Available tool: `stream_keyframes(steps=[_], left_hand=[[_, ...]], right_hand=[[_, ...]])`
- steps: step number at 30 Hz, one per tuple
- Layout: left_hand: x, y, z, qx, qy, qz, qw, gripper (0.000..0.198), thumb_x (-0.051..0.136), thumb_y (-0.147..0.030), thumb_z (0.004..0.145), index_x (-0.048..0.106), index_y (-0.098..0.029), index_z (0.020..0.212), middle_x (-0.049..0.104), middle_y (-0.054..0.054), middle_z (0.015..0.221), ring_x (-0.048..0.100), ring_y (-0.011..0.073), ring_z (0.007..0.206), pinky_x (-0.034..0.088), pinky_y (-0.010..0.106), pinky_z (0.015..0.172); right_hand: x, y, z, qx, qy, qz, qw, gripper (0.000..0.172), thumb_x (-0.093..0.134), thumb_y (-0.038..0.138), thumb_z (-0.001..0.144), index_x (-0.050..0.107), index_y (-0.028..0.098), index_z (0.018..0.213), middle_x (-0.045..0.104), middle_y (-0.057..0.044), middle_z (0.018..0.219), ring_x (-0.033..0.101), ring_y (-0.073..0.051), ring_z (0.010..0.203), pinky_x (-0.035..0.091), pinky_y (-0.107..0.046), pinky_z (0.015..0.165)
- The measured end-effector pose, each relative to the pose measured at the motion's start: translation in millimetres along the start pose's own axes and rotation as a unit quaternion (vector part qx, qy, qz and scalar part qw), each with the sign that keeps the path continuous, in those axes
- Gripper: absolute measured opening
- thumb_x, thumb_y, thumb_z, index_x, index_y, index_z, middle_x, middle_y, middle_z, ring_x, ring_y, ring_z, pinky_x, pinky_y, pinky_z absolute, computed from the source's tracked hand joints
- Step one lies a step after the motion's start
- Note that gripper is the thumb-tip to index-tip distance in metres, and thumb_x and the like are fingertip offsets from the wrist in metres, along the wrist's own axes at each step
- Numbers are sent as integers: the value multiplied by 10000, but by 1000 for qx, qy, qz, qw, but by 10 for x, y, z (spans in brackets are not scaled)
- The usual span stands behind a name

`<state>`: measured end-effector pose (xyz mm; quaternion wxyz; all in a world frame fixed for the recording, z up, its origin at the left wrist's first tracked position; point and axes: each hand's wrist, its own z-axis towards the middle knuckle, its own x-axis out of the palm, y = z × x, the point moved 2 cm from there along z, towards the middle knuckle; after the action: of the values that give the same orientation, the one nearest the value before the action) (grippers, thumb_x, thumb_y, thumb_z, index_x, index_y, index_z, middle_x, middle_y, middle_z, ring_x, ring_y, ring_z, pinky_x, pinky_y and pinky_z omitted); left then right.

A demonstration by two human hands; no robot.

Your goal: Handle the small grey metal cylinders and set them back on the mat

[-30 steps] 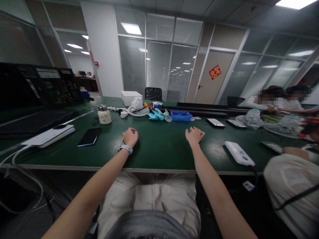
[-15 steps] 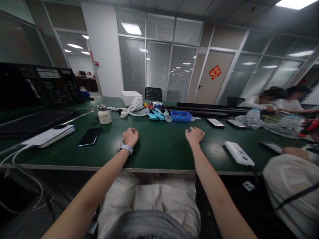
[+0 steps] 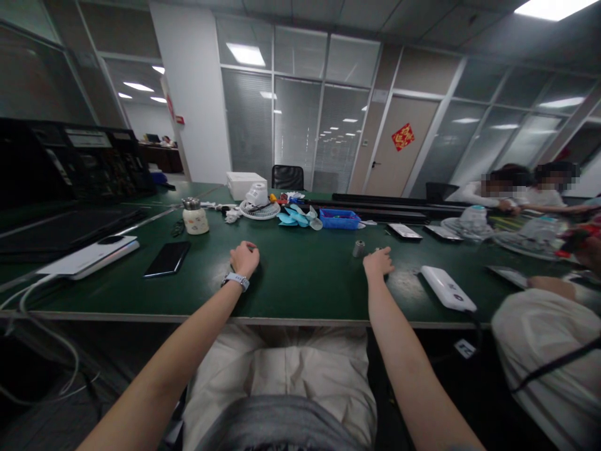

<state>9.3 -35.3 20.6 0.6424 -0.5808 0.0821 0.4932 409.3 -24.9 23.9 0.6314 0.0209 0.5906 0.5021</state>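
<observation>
My left hand (image 3: 245,259), with a watch (image 3: 236,280) on its wrist, rests on the green table with curled fingers. Whatever is inside that curl is hidden from me. Farther right, my right hand (image 3: 378,263) is held low at the tabletop, fingers loosely apart and pointing right. Just left of it a small grey metal cylinder (image 3: 359,248) stands upright, apart from the fingers. Beyond my hands lie light-blue fan blades (image 3: 294,217), a blue plastic tray (image 3: 340,219) of small parts, and a white fan head with its round grille (image 3: 259,209).
On the left are a black phone (image 3: 167,259), a patterned jar (image 3: 195,217) and a white flat device (image 3: 89,255) with cables. A white power bank (image 3: 447,288) lies right, near a seated person's sleeve (image 3: 544,338). Long black bars (image 3: 389,207) run along the back.
My right hand has shifted right and slightly towards me. The metal cylinder, not visible before, now stands uncovered on its left. My left hand has stayed put.
</observation>
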Motion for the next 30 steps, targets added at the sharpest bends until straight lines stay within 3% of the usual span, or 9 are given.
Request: stream_keyframes(steps=[3, 5, 9, 11, 16, 19, 22, 30], left_hand=[[2, -1, -4, 2, 2, 3, 1000, 169, 522, -276, 779, 624, -253, 911, 688, 82, 957, 525, 311, 1038, 406, 411, 837], [13, -5, -2, 5, 1, 3, 1000, 180, 519, -280, 783, 627, -251, 923, 687, 84, 965, 538, 303, 1023, 412, 402, 831], [54, -51, 2, 32, 12, -30, 999, 253, 483, -379, 835, 635, -233, 974, 686, 83, 946, 572, 261, 961, 422, 361, 815], [71, -103, -12, 76, 28, -64, 995, 368, 435, -484, 865, 640, -213, 1004, 683, 83, 914, 583, 237, 917, 426, 337, 800], [92, -211, -77, 231, 57, -121, 964, 488, 422, -568, 871, 645, -212, 1119, 678, 59, 992, 568, 194, 917, 415, 310, 840], [131, -199, -63, 284, 53, -103, 952, 453, 450, -516, 880, 653, -216, 1153, 681, 54, 1010, 561, 189, 923, 395, 329, 873], [168, -162, -15, 291, 40, -75, 953, 401, 435, -449, 904, 684, -220, 1119, 688, 64, 1006, 561, 194, 945, 378, 343, 886], [120, -178, -38, 278, 19, -73, 958, 387, 461, -467, 891, 732, -236, 1044, 683, 65, 973, 545, 198, 942, 372, 344, 885]], right_hand=[[-68, 32, -11, 16, 13, -9, 1000, 528, 426, 258, 870, 331, 51, 1346, 565, -297, 1188, 537, -357, 1123, 328, -487, 915], [-170, 110, -67, -12, -22, 12, 1000, 532, 422, 306, 891, 311, 63, 1351, 582, -277, 1171, 557, -348, 1088, 323, -467, 916], [-340, 448, -429, -195, -94, 97, 972, 552, 344, 436, 936, 286, 88, 1360, 597, -214, 1170, 570, -293, 1058, 314, -398, 946], [-303, 674, -747, -294, -58, 128, 945, 584, 377, 477, 924, 295, 103, 1365, 602, -186, 1173, 579, -268, 1035, 322, -364, 953], [129, 1210, -1614, -492, 138, 149, 847, 631, 489, 412, 891, 253, 129, 1403, 657, -136, 1084, 615, -232, 975, 369, -355, 927], [388, 1433, -1932, -511, 202, 129, 825, 705, 535, 264, 857, 156, 89, 1426, 679, -145, 1039, 638, -232, 957, 391, -365, 914], [505, 1559, -2076, -518, 212, 119, 820, 736, 522, 173, 830, 107, 69, 1428, 662, -172, 1094, 642, -236, 978, 402, -361, 921], [459, 1471, -2030, -466, 271, 141, 831, 785, 569, 293, 837, 83, 132, 1432, 660, -137, 1107, 657, -255, 951, 464, -365, 853]])
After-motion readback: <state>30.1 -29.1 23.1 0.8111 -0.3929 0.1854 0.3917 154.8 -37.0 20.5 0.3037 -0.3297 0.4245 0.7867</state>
